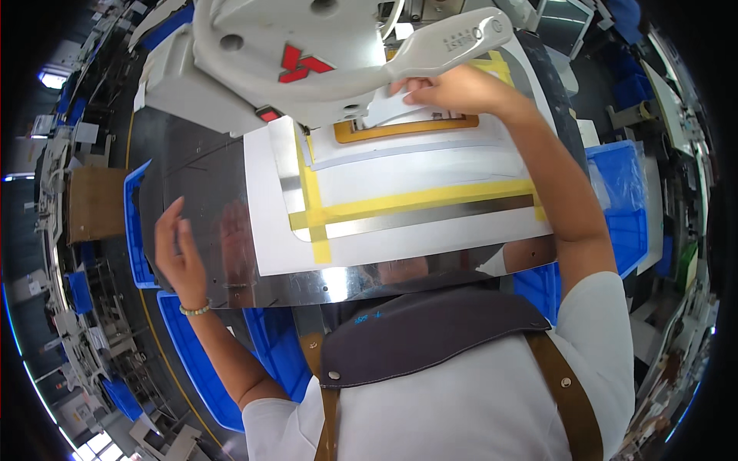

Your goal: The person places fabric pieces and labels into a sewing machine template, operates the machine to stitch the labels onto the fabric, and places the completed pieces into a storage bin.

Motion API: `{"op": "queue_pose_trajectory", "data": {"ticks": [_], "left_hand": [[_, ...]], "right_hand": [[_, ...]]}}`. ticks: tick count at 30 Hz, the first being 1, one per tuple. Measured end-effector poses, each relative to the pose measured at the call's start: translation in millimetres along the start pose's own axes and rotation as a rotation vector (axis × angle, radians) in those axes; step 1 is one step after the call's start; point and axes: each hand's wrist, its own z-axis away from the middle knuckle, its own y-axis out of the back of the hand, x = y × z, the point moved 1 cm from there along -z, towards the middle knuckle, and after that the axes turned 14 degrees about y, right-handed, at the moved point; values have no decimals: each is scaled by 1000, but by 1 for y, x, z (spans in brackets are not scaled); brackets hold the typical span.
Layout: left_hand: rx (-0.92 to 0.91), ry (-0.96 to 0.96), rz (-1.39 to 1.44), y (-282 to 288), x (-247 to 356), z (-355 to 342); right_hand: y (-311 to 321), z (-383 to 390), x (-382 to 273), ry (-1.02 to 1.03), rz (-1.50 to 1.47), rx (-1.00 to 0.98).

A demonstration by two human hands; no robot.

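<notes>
My right hand (453,91) reaches in under the head of a pale grey industrial sewing machine (307,46). Its fingers are closed on a thin white flat piece (393,109), whose kind I cannot make out. Below that piece lies an amber-rimmed frame (407,132) with dark print partly showing. The frame rests within a white template sheet (415,169) edged with yellow tape (430,201). Off the sheet's left side, my left hand (180,257) is raised over the edge of the dark glossy table (204,177), empty, fingers apart; its reflection shows in the surface.
A pale paddle-shaped lamp or control with buttons (461,38) sticks out over my right hand. Blue bins stand at the left (196,353) and right (619,207) of the table. A cardboard box (96,203) sits farther left, beside workbenches.
</notes>
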Motion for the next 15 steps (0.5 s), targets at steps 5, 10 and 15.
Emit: {"op": "queue_pose_trajectory", "data": {"ticks": [5,10,15], "left_hand": [[-577,-417,-277,-104,108,-7],[-495,-540,-305,-147,137,-13],[-588,-309,40,-149,113,-17]], "right_hand": [[-34,-13,10,46,-33,8],[-40,-13,19,64,-51,55],[-38,-10,18,46,-52,85]]}}
